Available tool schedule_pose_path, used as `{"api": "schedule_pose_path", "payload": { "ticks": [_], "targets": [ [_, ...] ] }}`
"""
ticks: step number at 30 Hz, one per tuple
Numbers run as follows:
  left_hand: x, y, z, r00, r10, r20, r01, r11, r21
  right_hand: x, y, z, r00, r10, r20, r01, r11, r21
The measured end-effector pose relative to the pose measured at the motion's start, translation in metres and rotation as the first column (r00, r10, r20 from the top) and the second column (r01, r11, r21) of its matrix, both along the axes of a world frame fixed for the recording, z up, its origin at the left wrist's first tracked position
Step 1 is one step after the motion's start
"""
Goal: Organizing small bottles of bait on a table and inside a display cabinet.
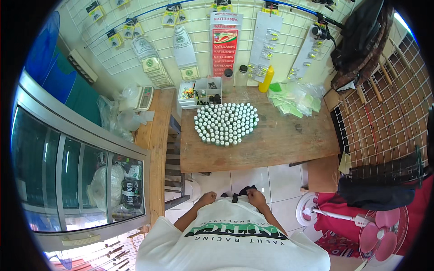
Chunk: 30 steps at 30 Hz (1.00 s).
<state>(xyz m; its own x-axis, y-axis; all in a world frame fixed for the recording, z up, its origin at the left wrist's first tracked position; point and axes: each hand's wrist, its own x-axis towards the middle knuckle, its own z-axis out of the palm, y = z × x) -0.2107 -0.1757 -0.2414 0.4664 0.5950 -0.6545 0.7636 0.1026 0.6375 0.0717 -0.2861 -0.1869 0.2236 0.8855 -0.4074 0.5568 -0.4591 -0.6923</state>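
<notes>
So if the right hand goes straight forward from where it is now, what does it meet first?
Probably the near edge of the wooden table. The right hand is a closed fist near the waist; past the edge stands the cluster of small white-capped bottles. Depth is unclear.

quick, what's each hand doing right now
left hand: closed in a fist near the chest, holding nothing visible
right hand: closed in a fist, nothing visible in it

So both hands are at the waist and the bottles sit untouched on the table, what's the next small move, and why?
Probably step in and reach the right hand toward the near edge of the bottles. Both fists, left hand too, are closed at the shirt hem, well short of the table.
</notes>
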Motion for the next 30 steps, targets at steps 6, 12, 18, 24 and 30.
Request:
{"api": "schedule_pose_path", "payload": {
  "ticks": [6, 12, 18, 24, 30],
  "targets": [
    [0.045, 0.043, 0.097, 0.931, -0.068, 0.357, -0.117, 0.875, 0.47, 0.007, 0.076, 0.049, 0.977, -0.16, 0.141, 0.05, 0.815, 0.577],
    [0.103, 0.105, 0.135, 0.915, -0.175, 0.362, -0.225, 0.523, 0.822, 0.017, 0.174, 0.082, 0.943, -0.09, 0.322, -0.138, 0.771, 0.622],
    [0.124, 0.128, 0.125, 0.976, -0.158, 0.149, -0.031, 0.579, 0.815, 0.012, 0.214, 0.076, 0.895, -0.007, 0.445, -0.254, 0.812, 0.525],
    [0.127, 0.133, 0.119, 0.98, -0.195, 0.033, 0.079, 0.541, 0.837, 0.013, 0.223, 0.064, 0.906, -0.033, 0.422, -0.194, 0.854, 0.482],
    [0.132, 0.134, 0.121, 0.975, -0.215, 0.051, 0.074, 0.535, 0.842, 0.018, 0.228, 0.063, 0.884, -0.04, 0.466, -0.177, 0.893, 0.413]
  ]
}}
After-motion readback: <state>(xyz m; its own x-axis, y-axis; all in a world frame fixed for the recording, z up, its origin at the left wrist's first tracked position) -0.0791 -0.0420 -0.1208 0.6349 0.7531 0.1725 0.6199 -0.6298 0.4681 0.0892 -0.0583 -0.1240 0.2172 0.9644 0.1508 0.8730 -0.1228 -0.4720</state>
